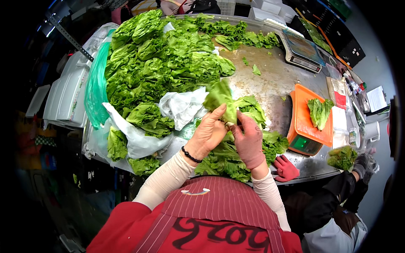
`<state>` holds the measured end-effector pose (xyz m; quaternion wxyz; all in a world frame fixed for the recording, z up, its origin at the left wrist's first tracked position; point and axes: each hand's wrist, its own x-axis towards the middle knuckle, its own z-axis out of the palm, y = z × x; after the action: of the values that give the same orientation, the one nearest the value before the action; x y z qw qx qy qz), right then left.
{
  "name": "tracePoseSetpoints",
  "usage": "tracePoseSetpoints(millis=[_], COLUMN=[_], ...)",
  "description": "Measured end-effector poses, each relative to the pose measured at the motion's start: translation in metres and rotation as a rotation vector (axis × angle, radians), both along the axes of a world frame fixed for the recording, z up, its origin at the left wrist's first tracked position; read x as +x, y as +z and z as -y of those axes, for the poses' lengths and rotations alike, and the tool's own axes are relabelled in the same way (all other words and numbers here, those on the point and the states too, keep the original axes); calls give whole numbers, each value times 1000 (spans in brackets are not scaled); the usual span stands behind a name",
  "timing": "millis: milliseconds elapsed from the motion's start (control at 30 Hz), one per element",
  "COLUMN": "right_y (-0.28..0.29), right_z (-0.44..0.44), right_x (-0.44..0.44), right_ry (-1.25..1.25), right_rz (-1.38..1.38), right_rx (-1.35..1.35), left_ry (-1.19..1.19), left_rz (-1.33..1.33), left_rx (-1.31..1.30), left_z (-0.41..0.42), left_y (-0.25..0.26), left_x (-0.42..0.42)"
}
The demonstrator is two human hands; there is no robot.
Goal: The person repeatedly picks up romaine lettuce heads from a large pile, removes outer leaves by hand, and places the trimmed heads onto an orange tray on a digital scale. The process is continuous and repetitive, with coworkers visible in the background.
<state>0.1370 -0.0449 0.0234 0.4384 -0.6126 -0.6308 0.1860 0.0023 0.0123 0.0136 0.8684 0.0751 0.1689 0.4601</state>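
Bare but for a black bead bracelet at the wrist, my left hand [207,132] holds a head of leafy lettuce [220,98] upright at its lower leaves. My right hand [249,142], in a pinkish work glove, pinches the same head near its stem end; the leaves are slightly blurred. Beneath my hands lies a loose heap of lettuce [226,158] at the table's near edge. A large stacked pile of lettuce [158,66] fills the left of the metal table. White plastic bags [183,106] lie between that pile and my left hand.
An orange-topped scale [294,117] bearing one lettuce head [319,112] stands at right, near a red glove [285,168]. Another scale [303,61] is at back right. A co-worker's gloved hands [364,166] hold bagged lettuce [342,158]. Green plastic bags [96,85] hang at the left edge.
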Motion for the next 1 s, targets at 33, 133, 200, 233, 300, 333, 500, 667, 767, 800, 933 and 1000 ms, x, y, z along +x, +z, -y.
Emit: tracePoseSetpoints(millis=[33,133,200,233,300,333,500,667,767,800,933,1000], right_y=[-3,2,3,3,11,10,-1,-4,-28,-33,-44,-46], right_z=[0,1,1,2,6,6,2,-4,-9,-9,-4,0], right_x=[1,11,15,15,14,16,21,11,16,21,38,39], right_ry=[-47,-4,59,64,76,56,-68,-164,-201,-170,-141,-193], right_rz=[-159,-522,-590,-628,-702,-722,-592,-161,-496,-661,-947,-599], right_rx=[-49,-135,-203,-234,-297,-292,-113,-59,-31,-103,-222,-165], left_ry=[-32,-115,-122,-114,-97,-63,-93,-43,1,31,92,90], left_rz=[51,44,32,17,-15,-57,-125,-81,-101,-58,33,21], left_rx=[-5,-18,-57,-27,34,24,50,35,39,0,-29,-9], left_z=[2,6,10,9,8,8,7,13,14,14,3,1], left_y=[6,-12,-24,-24,-17,-11,-28,-26,-21,-20,-18,-16], left_x=[-1,-5,-4,-1,4,3,0,6,10,11,7,4])
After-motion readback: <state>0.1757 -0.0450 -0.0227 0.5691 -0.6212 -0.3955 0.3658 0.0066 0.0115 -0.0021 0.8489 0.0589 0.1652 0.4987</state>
